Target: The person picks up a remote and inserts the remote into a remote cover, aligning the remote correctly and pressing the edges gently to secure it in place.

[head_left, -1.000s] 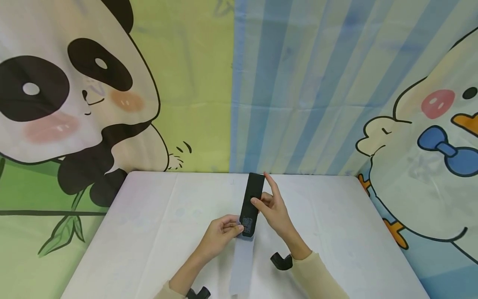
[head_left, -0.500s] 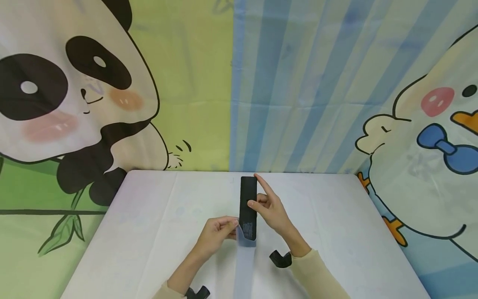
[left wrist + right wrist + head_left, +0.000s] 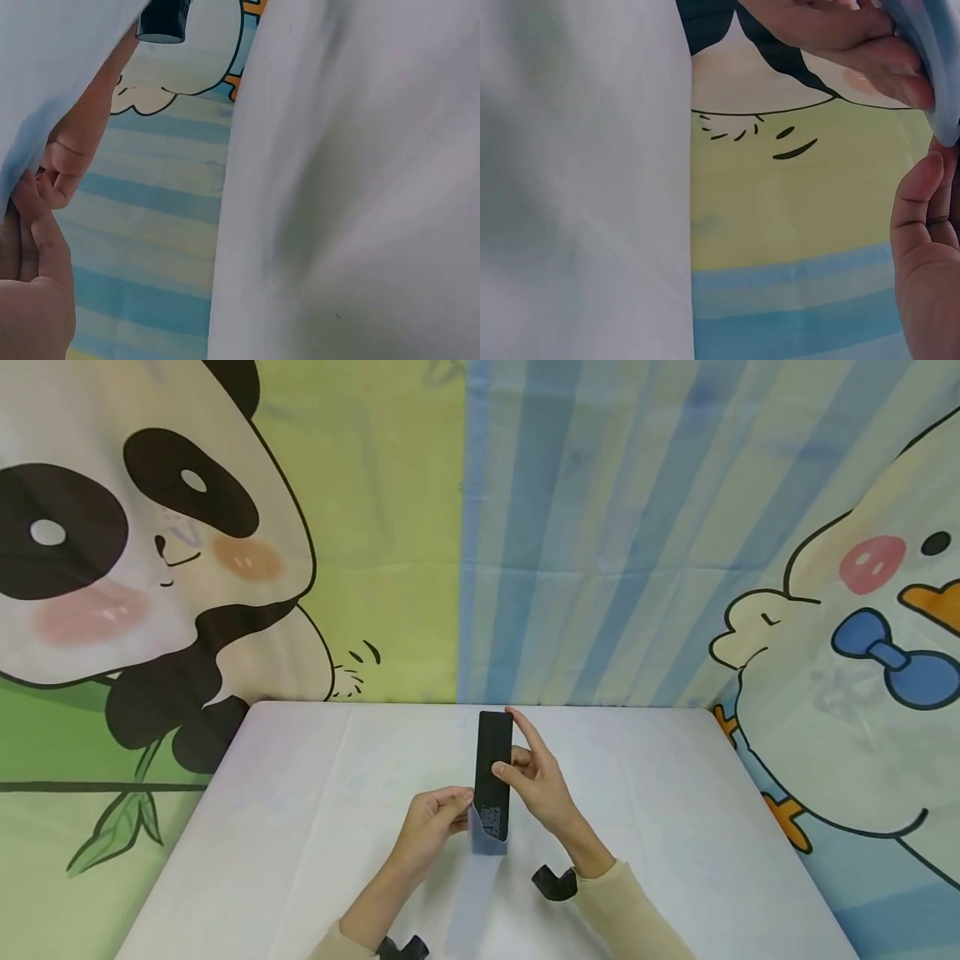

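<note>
In the head view, a slim black bar with pale print near its lower end stands upright over the table. My right hand holds it from the right, thumb across its face and index finger stretched along its edge to the top. A translucent bluish plastic sleeve surrounds the bar's lower end, and a pale strip of it trails downward. At the sleeve's upper left edge my left hand pinches the plastic. Bluish sheet covers part of the left wrist view; the sleeve also shows in the right wrist view.
A white-covered table lies beneath both hands. Behind it hangs a printed cloth with a panda and a duck. Black wrist devices sit by both cuffs.
The bar has gone from tilted to nearly upright and shifted slightly left. My left hand has let its thumb off the bar's lower end and now pinches the sleeve's edge.
</note>
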`<act>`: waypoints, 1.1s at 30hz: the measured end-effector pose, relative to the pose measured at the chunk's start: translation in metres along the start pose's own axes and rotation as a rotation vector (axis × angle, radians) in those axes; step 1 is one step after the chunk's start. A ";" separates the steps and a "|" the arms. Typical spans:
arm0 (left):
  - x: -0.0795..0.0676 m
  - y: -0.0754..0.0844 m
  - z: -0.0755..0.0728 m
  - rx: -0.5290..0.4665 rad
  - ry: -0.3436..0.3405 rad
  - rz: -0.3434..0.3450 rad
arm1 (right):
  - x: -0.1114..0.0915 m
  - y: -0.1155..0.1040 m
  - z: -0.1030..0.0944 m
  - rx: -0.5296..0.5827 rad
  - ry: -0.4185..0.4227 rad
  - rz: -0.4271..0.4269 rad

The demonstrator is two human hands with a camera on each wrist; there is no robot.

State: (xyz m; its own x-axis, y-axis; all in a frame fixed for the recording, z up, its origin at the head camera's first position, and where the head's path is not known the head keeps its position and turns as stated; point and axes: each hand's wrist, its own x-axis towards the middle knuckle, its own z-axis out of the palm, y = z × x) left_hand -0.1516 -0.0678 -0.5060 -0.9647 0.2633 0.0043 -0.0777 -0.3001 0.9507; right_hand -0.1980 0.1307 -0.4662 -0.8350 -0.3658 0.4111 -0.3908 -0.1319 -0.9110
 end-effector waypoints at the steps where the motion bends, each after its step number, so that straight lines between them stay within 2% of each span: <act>1: 0.000 0.000 0.000 -0.024 -0.006 -0.012 | 0.000 0.000 0.000 -0.002 0.005 -0.005; 6: 0.000 -0.001 0.000 -0.041 -0.102 -0.031 | -0.001 -0.001 -0.001 -0.027 0.023 -0.022; 9: -0.002 0.001 0.000 0.003 -0.162 -0.052 | -0.002 0.001 -0.002 -0.036 0.013 -0.028; 12: -0.003 0.002 0.003 0.077 -0.170 -0.047 | -0.004 0.004 -0.003 -0.029 -0.013 -0.010; 17: -0.005 0.003 0.005 0.225 -0.088 0.026 | -0.007 0.007 -0.002 -0.035 -0.018 0.053; 21: -0.006 0.005 0.006 0.282 -0.041 0.068 | -0.012 0.007 -0.003 -0.070 0.013 0.113; 29: -0.004 0.010 0.002 0.261 0.058 0.076 | -0.031 0.009 -0.001 -0.278 -0.027 0.150; 33: -0.002 0.014 -0.001 0.231 0.083 0.067 | -0.039 0.011 0.000 -0.316 -0.068 0.171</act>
State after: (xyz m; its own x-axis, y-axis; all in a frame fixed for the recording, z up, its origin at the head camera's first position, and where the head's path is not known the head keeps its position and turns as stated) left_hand -0.1512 -0.0735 -0.4928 -0.9838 0.1710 0.0534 0.0376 -0.0945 0.9948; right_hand -0.1695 0.1432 -0.4922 -0.8750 -0.4198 0.2412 -0.3572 0.2233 -0.9069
